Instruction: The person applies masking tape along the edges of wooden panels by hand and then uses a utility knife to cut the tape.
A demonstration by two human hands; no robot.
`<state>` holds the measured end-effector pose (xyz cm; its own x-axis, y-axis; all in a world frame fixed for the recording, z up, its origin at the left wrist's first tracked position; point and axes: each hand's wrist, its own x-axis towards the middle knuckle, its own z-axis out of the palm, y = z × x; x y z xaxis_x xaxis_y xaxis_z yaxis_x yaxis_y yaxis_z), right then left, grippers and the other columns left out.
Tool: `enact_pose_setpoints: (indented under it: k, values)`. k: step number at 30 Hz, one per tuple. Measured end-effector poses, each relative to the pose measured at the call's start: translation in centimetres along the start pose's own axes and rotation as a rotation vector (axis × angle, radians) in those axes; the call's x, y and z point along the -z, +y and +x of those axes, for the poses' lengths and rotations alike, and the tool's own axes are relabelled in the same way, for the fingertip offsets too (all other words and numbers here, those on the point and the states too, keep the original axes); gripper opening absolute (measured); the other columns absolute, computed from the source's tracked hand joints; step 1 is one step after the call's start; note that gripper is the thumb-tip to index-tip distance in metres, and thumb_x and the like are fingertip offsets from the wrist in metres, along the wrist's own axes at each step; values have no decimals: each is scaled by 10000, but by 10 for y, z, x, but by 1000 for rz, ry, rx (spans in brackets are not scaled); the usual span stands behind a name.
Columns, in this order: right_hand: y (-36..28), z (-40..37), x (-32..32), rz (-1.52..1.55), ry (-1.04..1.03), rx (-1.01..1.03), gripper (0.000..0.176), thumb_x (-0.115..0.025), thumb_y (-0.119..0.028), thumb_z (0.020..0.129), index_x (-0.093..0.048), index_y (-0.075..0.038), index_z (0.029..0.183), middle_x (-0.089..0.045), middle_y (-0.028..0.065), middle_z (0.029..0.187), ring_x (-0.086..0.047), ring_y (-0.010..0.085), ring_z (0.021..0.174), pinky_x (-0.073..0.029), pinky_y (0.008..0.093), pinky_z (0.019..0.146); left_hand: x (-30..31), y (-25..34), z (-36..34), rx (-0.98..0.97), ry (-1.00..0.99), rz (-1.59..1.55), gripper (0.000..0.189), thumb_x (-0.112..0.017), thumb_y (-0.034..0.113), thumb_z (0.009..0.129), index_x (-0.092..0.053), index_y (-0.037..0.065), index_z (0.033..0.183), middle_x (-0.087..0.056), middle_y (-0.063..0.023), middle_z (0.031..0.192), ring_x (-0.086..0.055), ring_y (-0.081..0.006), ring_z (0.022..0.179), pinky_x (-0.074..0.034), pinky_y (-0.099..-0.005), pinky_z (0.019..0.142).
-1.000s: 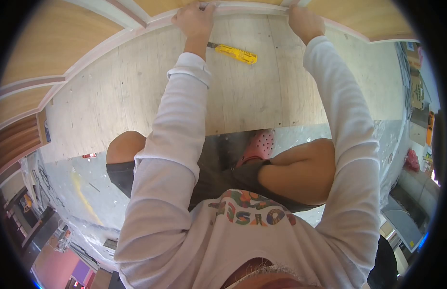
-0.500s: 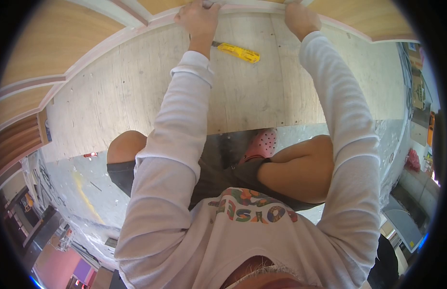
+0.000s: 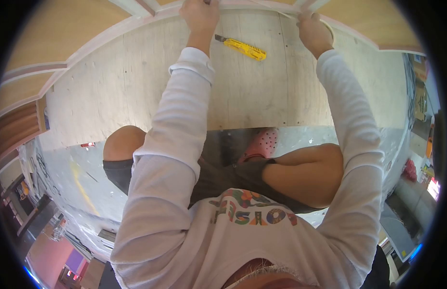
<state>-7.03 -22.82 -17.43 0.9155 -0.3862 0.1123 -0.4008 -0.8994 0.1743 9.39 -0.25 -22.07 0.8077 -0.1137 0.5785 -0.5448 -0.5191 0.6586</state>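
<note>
Strip (image 3: 285, 14) lies between the hands (image 3: 201, 18) (image 3: 316, 34), curving beside the right one.

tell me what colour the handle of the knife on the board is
The knife handle is yellow, seen best in the head view.

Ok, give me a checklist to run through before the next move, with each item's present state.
1. Left hand up at the white frame: ok.
2. Left hand's grip: cannot tell, cut off by the picture's top edge.
3. Right hand on the pale strip: ok.
4. Yellow cutter lying flat on the plywood: ok.
5. Blade retracted: not ok, it appears exposed.
</note>
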Motion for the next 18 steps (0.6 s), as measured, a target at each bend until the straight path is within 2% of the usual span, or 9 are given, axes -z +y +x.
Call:
enact_pose_setpoints:
  k: [3, 6, 8, 9, 12, 14, 15, 17, 18]
  values:
    - [-5, 2, -11, -56, -103, 115, 299, -539, -174, 874, -541, -36, 1139, -525, 238, 1107, -594, 385, 943, -515, 455, 768, 1, -3, 4, 133, -46, -77, 164, -746, 162, 673, -638, 68, 752, -647, -128, 733, -626, -312, 710, -499, -400, 668]
    - [-15, 5, -6, -136, 22, 190, 339, -554, -106, 848, -497, -27, 1173, -530, 209, 1129, -573, 386, 985, -495, 455, 819, 3, -7, 6, 75, -72, -88, 158, -739, 172, 681, -654, 63, 757, -658, -134, 736, -640, -292, 705, -508, -381, 666]
    - [-25, 7, 5, 119, 84, 177, 351, -572, -66, 819, -493, -26, 1158, -552, 197, 1113, -572, 383, 982, -481, 450, 841, 7, -3, 10, 198, -184, -61, 147, -735, 182, 685, -659, 71, 743, -658, -129, 732, -642, -283, 707, -508, -380, 670]
    - [-24, 11, 3, 118, 86, 187, 351, -572, -66, 819, -493, -26, 1158, -552, 197, 1113, -572, 383, 982, -481, 450, 841, 7, -4, 10, 204, -175, -58, 147, -735, 182, 685, -659, 71, 743, -658, -129, 732, -642, -283, 707, -508, -380, 670]
    - [-20, 20, -10, 255, -29, 230, 373, -609, -76, 794, -505, -22, 1148, -578, 186, 1093, -569, 375, 987, -465, 435, 861, 6, -7, 8, 173, -165, -138, 148, -734, 183, 686, -660, 72, 749, -658, -133, 731, -642, -283, 700, -509, -375, 667]
    - [-22, 22, -21, 460, 112, 318, 442, -662, -162, 775, -506, -24, 1166, -603, 190, 1053, -573, 368, 990, -465, 416, 853, 2, -9, 8, 180, -173, -151, 143, -733, 173, 684, -654, 72, 748, -655, -132, 724, -641, -285, 694, -509, -374, 658]
    - [-31, 21, -12, 458, 112, 322, 442, -662, -162, 775, -506, -24, 1166, -603, 190, 1053, -573, 368, 990, -465, 416, 853, 3, -8, 9, 182, -169, -151, 143, -733, 173, 684, -654, 72, 748, -655, -132, 724, -641, -285, 694, -509, -374, 658]
    - [-63, 16, 18, 530, 149, 185, 426, -689, -241, 763, -554, -21, 1102, -608, 192, 1054, -582, 352, 989, -466, 400, 848, 7, -2, 9, 168, -156, -121, 141, -731, 162, 683, -640, 68, 737, -653, -130, 721, -642, -286, 690, -509, -374, 646]
    - [-70, 21, 18, 528, 148, 191, 426, -689, -241, 763, -554, -21, 1102, -608, 192, 1054, -582, 352, 989, -466, 400, 848, 8, -1, 8, 171, -152, -121, 141, -731, 162, 683, -640, 68, 737, -653, -130, 721, -642, -286, 690, -509, -374, 646]
